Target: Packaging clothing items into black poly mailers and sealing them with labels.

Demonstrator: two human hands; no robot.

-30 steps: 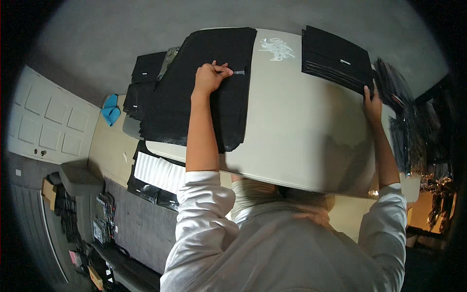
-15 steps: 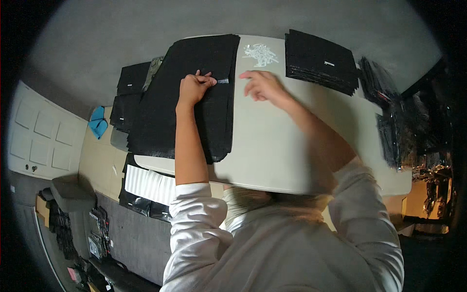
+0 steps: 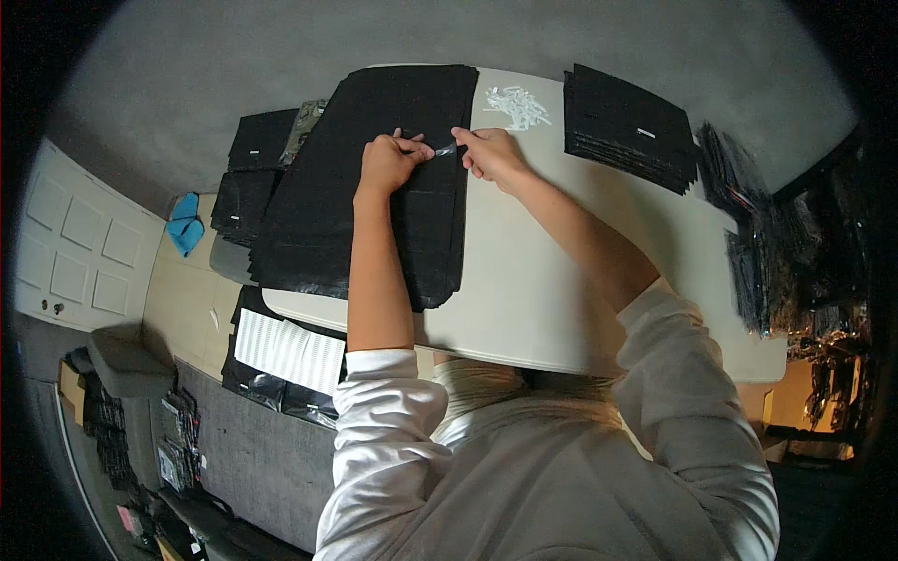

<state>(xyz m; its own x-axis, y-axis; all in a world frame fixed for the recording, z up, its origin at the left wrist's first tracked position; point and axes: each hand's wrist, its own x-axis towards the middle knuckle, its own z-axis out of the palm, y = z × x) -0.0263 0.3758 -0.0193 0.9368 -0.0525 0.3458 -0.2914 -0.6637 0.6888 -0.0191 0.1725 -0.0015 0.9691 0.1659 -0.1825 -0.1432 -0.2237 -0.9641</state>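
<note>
A tall stack of black fabric-like sheets [image 3: 426, 215] lies on the left part of the white table. Over its right side, my left hand [image 3: 391, 164] pinches one end of a small clear, shiny plastic strip [image 3: 446, 151], its other fingers partly spread. My right hand [image 3: 496, 157] has thumb and forefinger closed at the strip's other end, by the stack's right edge. Whether the strip is fixed to the top sheet cannot be made out. Beyond my right hand lies a loose heap of small white labels [image 3: 517, 107].
At the table's far right is a pile of black pieces [image 3: 631, 126] with a white label on top. Plastic-wrapped black packs [image 3: 748, 271] hang about the right edge. More black packs [image 3: 248, 201] sit left of the stack, and a striped white sheet [image 3: 290, 349] lies below the table's left edge.
My right hand has moved left to the plastic strip and its fingers have closed there. My left hand stays by the strip. The whole view has shifted slightly.
</note>
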